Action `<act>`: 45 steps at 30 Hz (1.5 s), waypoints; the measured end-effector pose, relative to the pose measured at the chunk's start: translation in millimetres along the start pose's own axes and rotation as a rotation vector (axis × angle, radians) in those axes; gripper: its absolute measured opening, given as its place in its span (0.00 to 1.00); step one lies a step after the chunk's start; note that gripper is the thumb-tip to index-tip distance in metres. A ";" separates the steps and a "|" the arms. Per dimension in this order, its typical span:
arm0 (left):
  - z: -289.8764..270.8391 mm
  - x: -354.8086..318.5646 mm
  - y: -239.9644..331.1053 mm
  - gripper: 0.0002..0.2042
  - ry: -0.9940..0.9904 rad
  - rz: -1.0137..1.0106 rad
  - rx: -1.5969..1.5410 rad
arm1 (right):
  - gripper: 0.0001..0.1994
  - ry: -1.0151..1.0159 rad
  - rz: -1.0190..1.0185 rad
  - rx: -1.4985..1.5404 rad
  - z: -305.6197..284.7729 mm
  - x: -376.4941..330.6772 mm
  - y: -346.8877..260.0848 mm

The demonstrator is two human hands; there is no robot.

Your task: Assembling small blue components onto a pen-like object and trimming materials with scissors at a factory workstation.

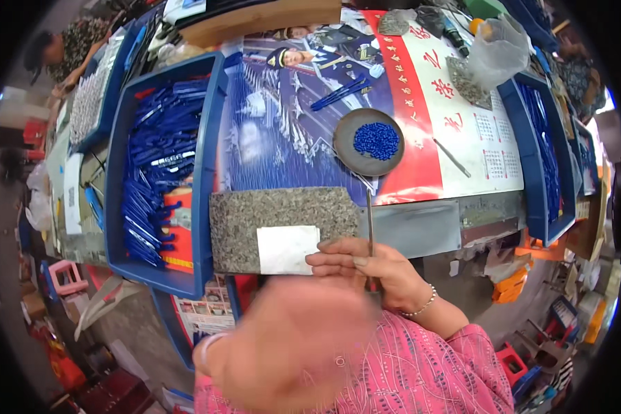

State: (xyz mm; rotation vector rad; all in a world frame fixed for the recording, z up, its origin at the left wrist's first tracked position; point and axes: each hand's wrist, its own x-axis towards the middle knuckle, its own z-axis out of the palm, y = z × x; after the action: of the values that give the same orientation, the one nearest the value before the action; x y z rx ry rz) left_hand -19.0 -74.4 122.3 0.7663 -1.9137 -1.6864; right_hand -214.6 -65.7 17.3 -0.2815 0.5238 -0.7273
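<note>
Pinching thin rod [370, 228] in right hand [366, 272] past table edge [421, 231].

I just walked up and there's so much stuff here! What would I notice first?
Probably the big blurred left hand close to the camera, low in the middle, beside the right hand pinching a thin metal rod. Next, the round grey dish heaped with tiny blue beads on the colourful poster, and the deep blue plastic tray of blue pen-like sticks at the left.
</note>
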 end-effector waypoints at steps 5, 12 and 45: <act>6.8 17.1 -67.9 0.13 0.400 -0.181 0.087 | 0.28 -0.091 0.041 0.205 -8.0 -7.1 3.1; 7.3 20.5 -87.8 0.10 0.361 -0.377 -0.414 | 0.28 -0.078 0.091 0.287 -7.8 -4.7 2.7; 4.3 55.8 12.0 0.09 0.583 0.213 -0.386 | 0.29 -0.054 0.034 0.222 -20.3 -6.4 -18.3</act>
State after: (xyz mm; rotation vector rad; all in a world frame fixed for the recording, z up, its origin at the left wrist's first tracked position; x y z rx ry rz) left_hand -63.9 -108.2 132.9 0.7596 -1.1838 -1.4329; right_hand -239.9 -75.8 10.2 -0.0844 0.3912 -0.7359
